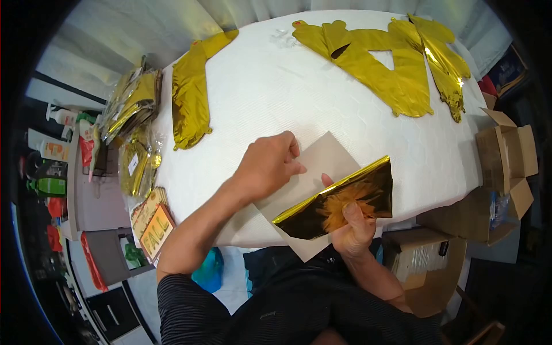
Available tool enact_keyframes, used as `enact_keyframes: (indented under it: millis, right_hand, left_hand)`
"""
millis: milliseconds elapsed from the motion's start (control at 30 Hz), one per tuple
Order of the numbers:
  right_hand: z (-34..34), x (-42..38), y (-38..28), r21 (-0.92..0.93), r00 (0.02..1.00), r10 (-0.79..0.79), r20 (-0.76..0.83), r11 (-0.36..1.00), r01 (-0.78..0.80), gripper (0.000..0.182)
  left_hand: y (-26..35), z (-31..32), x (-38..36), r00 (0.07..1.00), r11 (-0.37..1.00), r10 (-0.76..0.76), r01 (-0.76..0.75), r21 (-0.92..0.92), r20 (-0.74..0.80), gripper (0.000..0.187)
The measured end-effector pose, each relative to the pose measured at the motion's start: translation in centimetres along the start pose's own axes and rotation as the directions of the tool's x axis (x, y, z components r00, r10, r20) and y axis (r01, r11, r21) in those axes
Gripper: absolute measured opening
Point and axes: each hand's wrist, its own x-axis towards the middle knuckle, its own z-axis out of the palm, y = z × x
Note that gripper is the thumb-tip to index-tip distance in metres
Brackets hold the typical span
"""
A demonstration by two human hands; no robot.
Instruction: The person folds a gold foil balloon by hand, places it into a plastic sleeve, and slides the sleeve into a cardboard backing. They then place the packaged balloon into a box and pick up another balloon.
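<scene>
My right hand (355,229) grips a folded gold foil balloon (299,221), thumb on its shiny face and a fingertip showing past its far edge. An orange reflection spreads on the foil around the thumb. Beneath the foil is a square grey card (330,152), set at an angle, with one corner past the table's front edge. My left hand (269,164) is by the card's upper left edge, with fingers curled in and the thumb close to the edge. Whether anything small is between those fingers cannot be made out.
On the white table (247,86) lie flat gold foil balloons (192,95), with more (379,63) at the far right. Bagged foil packs (135,98) and a "FALL" card (155,233) sit at the left edge. Open cardboard boxes (489,155) stand at the right.
</scene>
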Motion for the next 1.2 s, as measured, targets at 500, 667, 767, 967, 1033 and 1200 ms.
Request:
enact_keyframes:
  millis: [500, 667, 767, 967, 1033, 1200]
  right_hand:
    - [-1.2, 2.5, -5.8, -0.022, 0.981, -0.186, 0.057, 0.982, 0.187, 0.039]
    - [-3.9, 2.0, -4.1, -0.013, 0.986, -0.167, -0.013, 0.986, 0.166, 0.048]
    - [-3.9, 2.4, -4.0, -0.055, 0.988, -0.154, -0.012, 0.987, 0.153, 0.048]
    - [-1.6, 3.3, -4.9, -0.135, 0.991, -0.133, 0.005, 0.982, 0.133, 0.034]
    - [-1.7, 3.2, -4.9, -0.129, 0.994, -0.108, -0.018, 0.986, 0.105, 0.031]
    - [-1.5, 3.3, -5.0, -0.148, 0.993, -0.119, -0.009, 0.982, 0.116, 0.032]
  left_hand:
    - [-4.8, -5.3, 12.3, 0.965, 0.970, 0.241, -0.237, 0.049, -0.105, 0.021]
    - [-10.4, -8.3, 21.2, 0.824, 0.987, 0.136, -0.064, 0.149, -0.549, 0.027]
    - [-11.2, -10.5, 25.0, 0.839, 0.996, 0.030, 0.022, 0.089, -0.544, 0.030]
    - [-8.8, -10.6, 30.2, 0.889, 0.993, -0.061, 0.100, 0.063, -0.454, 0.037]
    - [-8.5, -10.4, 31.5, 0.916, 0.987, -0.087, 0.133, 0.091, -0.392, 0.037]
    - [-8.4, -10.9, 34.1, 0.942, 0.977, -0.091, 0.148, 0.156, -0.324, 0.029]
